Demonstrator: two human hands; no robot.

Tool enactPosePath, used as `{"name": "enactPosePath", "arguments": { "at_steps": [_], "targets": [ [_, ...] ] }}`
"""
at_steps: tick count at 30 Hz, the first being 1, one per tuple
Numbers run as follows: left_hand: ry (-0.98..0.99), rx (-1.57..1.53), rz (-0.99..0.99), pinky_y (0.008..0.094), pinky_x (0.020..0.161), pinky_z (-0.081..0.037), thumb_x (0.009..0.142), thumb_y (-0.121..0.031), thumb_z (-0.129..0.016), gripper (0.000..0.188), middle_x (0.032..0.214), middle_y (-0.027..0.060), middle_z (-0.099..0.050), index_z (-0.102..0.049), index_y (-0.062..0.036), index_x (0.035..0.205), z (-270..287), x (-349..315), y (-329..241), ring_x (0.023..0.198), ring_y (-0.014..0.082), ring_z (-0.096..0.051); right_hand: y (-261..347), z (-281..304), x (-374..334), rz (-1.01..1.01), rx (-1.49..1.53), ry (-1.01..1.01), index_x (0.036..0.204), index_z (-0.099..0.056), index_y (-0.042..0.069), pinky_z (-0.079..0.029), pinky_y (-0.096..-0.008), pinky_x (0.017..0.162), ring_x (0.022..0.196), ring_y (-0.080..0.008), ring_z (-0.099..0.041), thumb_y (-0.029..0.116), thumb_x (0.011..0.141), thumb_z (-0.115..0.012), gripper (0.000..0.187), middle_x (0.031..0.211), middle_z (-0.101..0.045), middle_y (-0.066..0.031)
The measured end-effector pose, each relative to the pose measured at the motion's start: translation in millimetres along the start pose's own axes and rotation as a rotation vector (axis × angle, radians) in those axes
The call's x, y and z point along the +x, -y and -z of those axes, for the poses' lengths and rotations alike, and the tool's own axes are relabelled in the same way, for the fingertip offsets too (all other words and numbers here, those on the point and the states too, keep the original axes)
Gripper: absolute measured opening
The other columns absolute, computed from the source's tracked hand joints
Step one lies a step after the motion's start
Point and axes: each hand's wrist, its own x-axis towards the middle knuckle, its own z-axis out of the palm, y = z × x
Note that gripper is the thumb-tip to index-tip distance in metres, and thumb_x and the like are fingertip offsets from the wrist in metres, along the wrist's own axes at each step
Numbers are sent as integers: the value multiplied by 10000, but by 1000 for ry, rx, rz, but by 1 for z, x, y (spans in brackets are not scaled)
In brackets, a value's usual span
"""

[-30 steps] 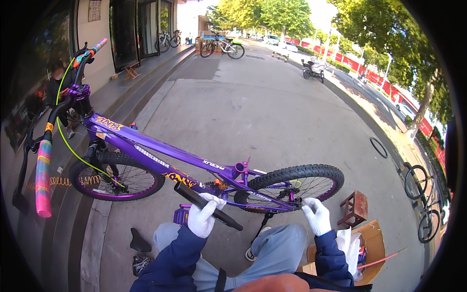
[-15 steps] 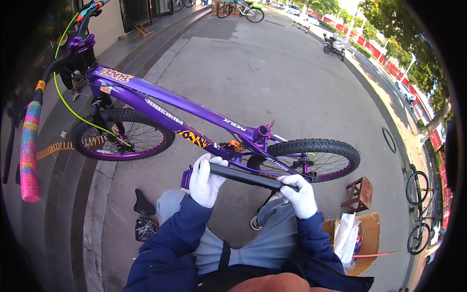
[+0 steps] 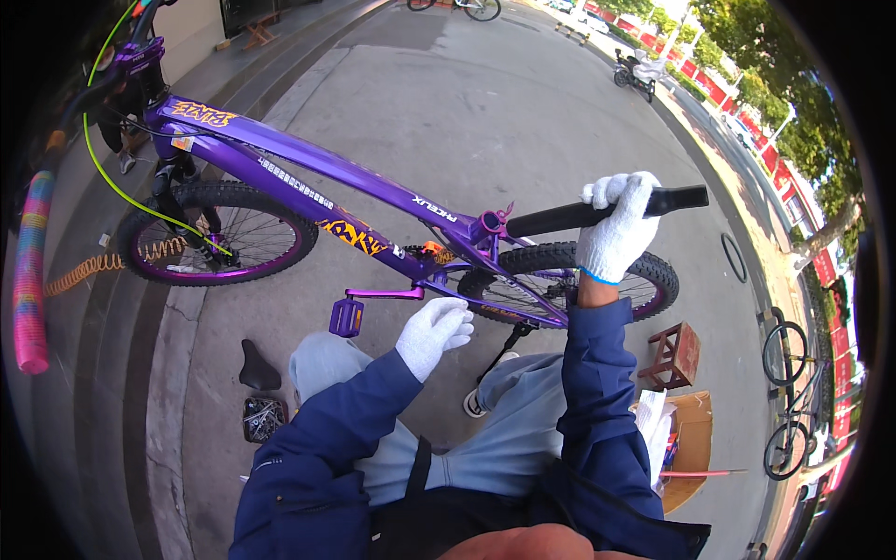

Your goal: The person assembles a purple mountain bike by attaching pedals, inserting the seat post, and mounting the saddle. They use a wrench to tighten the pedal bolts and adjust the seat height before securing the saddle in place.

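Observation:
A purple mountain bike [image 3: 308,173] stands across the view in front of me. My right hand [image 3: 616,224], in a white knit glove, is wrapped round a black seatpost [image 3: 551,219]. The post lies slanted, its left end close beside the purple seat clamp [image 3: 492,224] on the frame; whether they touch I cannot tell. My left hand [image 3: 435,336], also gloved, is empty with loosely bent fingers, just below the purple crank arm [image 3: 392,293]. A purple pedal [image 3: 346,318] sits to its left.
On the ground at left lie a black saddle [image 3: 259,366] and a tray of small metal parts [image 3: 263,419]. A wooden stool [image 3: 672,355] and a cardboard box [image 3: 691,434] stand at right. An orange coiled hose [image 3: 89,273] runs behind the front wheel, near steps.
My left hand has let go of the seatpost and dropped slightly to the right. My right hand has carried the post up and right, toward the seat clamp.

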Motion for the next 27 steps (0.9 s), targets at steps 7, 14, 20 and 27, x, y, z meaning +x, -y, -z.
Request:
{"name": "enactPosePath", "arguments": {
  "at_steps": [7,14,20,27],
  "targets": [
    [29,52,9,366,975,-618,1143,-239,-615,374,1289,160,-697,-586,-13,1440,4,-5,3,1108,215,-726,-43,-26,0,-149,-23,113,1029,-550,58,-551,-392,616,597,-183,-554,132,1088,-664,148,721,-544,-67],
    [-5,143,-127,355,985,-607,1136,-188,-620,343,1267,158,-714,-596,-3,1424,-1,-6,-16,1110,209,-727,-73,-10,10,-385,-22,325,1051,-565,65,-581,-434,679,654,-207,-562,183,1091,-665,160,755,-531,-57],
    [-101,409,-636,341,1038,-574,1078,-31,-659,333,1275,139,-722,-606,19,1403,-9,25,-63,1177,198,-714,-82,18,-31,-462,-543,480,1105,-739,30,-554,-320,853,884,-128,-661,218,1077,-705,194,1055,-797,-53],
    [-109,1178,-927,499,1043,-542,973,-239,-762,470,1288,223,-695,-645,-30,1378,-40,100,-108,1214,415,-676,-99,28,-40,-318,-496,464,1260,-771,22,-583,-354,1010,1151,-196,-742,173,1024,-752,281,1328,-775,-110]
  ]
}}
